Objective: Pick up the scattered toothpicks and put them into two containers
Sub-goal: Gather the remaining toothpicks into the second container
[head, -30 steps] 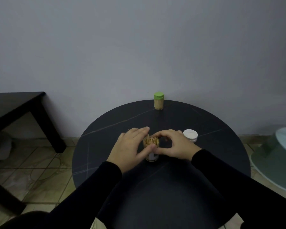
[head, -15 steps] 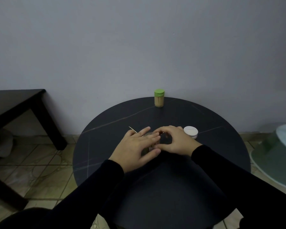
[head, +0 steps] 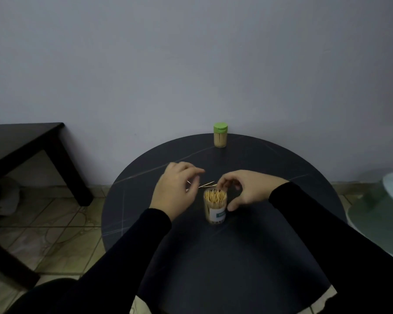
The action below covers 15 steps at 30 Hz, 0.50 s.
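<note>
Here, open toothpick jar (head: 215,206) upright on round table (head: 259,245), between hands. Right hand (head: 243,189) curls loosely just beside jar, grasp unclear. Left hand (head: 176,191) relaxed, over loose toothpicks (head: 205,184). Green-lidded jar (head: 220,135) well beyond.

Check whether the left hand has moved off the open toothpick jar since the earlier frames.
Yes. The left hand has pulled leftward, clear of the open jar, toward loose toothpicks on the table.
</note>
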Tool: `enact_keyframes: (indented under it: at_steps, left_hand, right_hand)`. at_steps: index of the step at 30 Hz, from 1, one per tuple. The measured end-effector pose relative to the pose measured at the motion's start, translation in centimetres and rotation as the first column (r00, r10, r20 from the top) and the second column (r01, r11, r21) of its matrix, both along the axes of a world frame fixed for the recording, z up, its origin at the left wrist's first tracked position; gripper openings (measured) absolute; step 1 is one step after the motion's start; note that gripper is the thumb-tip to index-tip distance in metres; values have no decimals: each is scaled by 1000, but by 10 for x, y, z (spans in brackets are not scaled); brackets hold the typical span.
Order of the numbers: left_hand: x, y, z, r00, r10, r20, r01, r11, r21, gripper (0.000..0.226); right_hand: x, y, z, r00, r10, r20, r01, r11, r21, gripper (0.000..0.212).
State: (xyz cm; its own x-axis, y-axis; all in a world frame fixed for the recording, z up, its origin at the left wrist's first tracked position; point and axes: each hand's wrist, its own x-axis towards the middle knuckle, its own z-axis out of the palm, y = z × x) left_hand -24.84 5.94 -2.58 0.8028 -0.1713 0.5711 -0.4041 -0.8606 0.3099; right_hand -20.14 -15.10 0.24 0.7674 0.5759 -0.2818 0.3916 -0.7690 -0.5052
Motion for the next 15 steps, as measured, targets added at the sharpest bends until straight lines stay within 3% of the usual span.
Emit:
enact_keyframes:
  at_steps: [2,5,9,15]
  left_hand:
    - [7,6,-3,958,194,-213,-180,980,84,28]
    - [12,9,-11,843,312,-439,-238,947,216,34]
    - [18,1,-15,823,391,-413,-313,918,244,27]
    - [28,-9,-13,837,417,-354,-293,888,353,22]
  right_hand:
    - [5,1,-2,996,-67,67,68,997,-23,39]
    - [11,8,-15,925,-103,366,154,982,-112,37]
    - [20,19,-35,826,-94,556,238,952,-193,44]
    - [29,26,-45,760,-135,636,261,959,-108,19]
